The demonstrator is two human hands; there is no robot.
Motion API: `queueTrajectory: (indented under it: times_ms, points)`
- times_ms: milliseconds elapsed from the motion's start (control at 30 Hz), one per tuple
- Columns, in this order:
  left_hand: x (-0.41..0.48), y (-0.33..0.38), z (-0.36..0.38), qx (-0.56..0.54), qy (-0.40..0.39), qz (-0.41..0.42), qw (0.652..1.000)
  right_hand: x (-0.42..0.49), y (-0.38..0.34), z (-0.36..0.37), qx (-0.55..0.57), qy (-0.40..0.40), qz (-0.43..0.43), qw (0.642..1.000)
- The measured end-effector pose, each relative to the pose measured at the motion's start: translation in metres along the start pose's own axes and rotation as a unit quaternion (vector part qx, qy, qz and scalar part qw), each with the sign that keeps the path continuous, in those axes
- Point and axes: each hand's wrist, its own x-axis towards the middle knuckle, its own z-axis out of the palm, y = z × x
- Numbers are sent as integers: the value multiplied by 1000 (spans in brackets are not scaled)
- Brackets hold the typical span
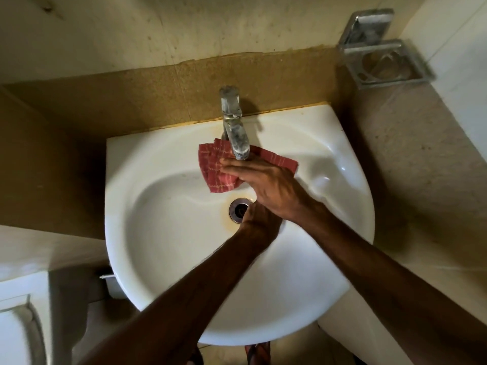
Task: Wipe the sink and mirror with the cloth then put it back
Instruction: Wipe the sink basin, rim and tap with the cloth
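Because the left hand (259, 219) tucks under the right hand (266, 183) beside the round metal drain (238, 209), its fingers are hidden and I can't tell its grip. The right fingers lie straight, pressing the red checked cloth (212, 165) against the glossy white sink (163, 259). The dull, spotted faucet (234, 127) covers part of the cloth.

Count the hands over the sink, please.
2. The right hand presses the cloth below the tap. The left hand is lower, beside the drain, partly hidden under the right hand.
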Motion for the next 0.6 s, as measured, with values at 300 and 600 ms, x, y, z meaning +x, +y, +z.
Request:
queueTrajectory:
  times_ms: [300,600]
  points:
    - [9,-10,1,-26,68,44,996,-22,70,-43,-95,98,178,975]
    - [10,-12,-3,-4,79,52,995,-20,54,-42,-133,17,204,970]
